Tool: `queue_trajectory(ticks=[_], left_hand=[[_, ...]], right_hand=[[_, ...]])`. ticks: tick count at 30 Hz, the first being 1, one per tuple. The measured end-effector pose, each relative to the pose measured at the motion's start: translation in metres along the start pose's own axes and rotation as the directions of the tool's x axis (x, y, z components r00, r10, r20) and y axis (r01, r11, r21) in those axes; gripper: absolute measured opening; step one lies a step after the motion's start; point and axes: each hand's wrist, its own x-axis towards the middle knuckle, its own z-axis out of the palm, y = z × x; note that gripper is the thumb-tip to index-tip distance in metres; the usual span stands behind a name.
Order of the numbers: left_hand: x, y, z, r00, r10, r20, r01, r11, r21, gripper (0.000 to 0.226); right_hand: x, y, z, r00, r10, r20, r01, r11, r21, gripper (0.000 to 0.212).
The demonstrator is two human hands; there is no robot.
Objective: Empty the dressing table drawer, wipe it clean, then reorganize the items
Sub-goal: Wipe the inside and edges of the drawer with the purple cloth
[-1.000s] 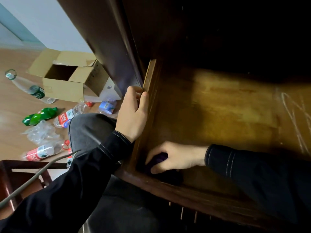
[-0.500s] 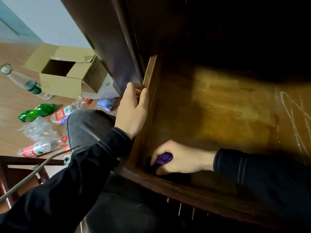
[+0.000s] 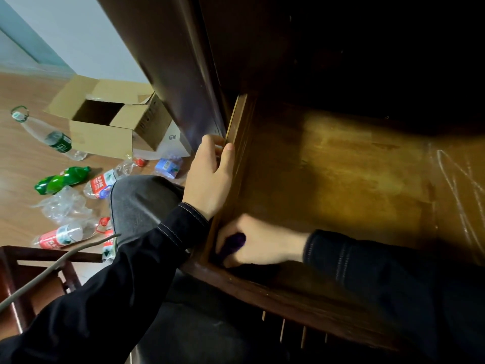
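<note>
The drawer stands pulled out, its wooden bottom bare across the middle and far side, with pale scratch marks towards the right edge. The left grip clasps the drawer's left wall about halfway along: thumb laid over the top edge, fingers curled down the outer face. The right grip is down inside the near left corner of the drawer, fingers curled round a purple cloth. Only a small fold of the cloth shows, between the fingers and the palm, on the side facing the left wall; the rest is covered. The cloth sits low in that corner, just beside the left wall and the front wall; this part is blurred, and contact with the bottom cannot be confirmed. Both arms wear dark sleeves. On the floor to the left lie an open cardboard box, a green bottle and several clear plastic bottles, well apart from the drawer.
</note>
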Motion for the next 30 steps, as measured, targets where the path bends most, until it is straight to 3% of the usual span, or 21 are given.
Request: queue_trajectory(ticks=[3,6,8,11,14,20,25,30], left_hand=[[0.000,-0.001,0.000,1.000,-0.006,0.006,0.006,1.000,0.014,0.028],[0.000,-0.002,0.000,1.000,-0.015,0.023,0.015,0.999,0.035,0.029],[0.000,-0.001,0.000,1.000,-0.011,0.013,0.011,0.999,0.035,0.030],[0.000,0.000,0.000,1.000,0.004,-0.002,-0.003,1.000,0.026,0.029],[-0.001,-0.001,0.000,1.000,0.003,0.001,-0.003,0.999,0.041,0.029],[-0.001,-0.002,0.001,1.000,-0.009,0.010,0.008,0.995,0.097,0.034],[-0.002,0.000,0.000,1.000,0.020,0.004,-0.020,0.993,0.118,0.036],[-0.002,-0.002,-0.001,1.000,0.006,0.012,-0.008,0.992,0.128,0.032]], right_hand=[[-0.012,0.004,-0.001,0.998,-0.061,-0.016,0.061,0.998,0.021,0.017],[-0.042,0.016,-0.017,0.996,-0.042,0.075,0.035,0.995,0.097,0.016],[-0.045,0.017,-0.021,0.993,-0.012,0.121,0.006,0.999,0.051,0.018],[-0.021,0.002,-0.012,0.996,-0.070,0.054,0.074,0.994,-0.081,0.018],[-0.010,-0.009,-0.005,0.993,-0.122,-0.003,0.121,0.989,-0.084,0.019],[-0.055,0.022,-0.028,0.982,0.001,0.187,0.002,1.000,-0.018,0.019],[-0.022,0.000,-0.011,0.995,-0.072,0.076,0.087,0.972,-0.218,0.018],[-0.045,0.008,-0.022,0.989,-0.042,0.143,0.065,0.986,-0.154,0.016]])
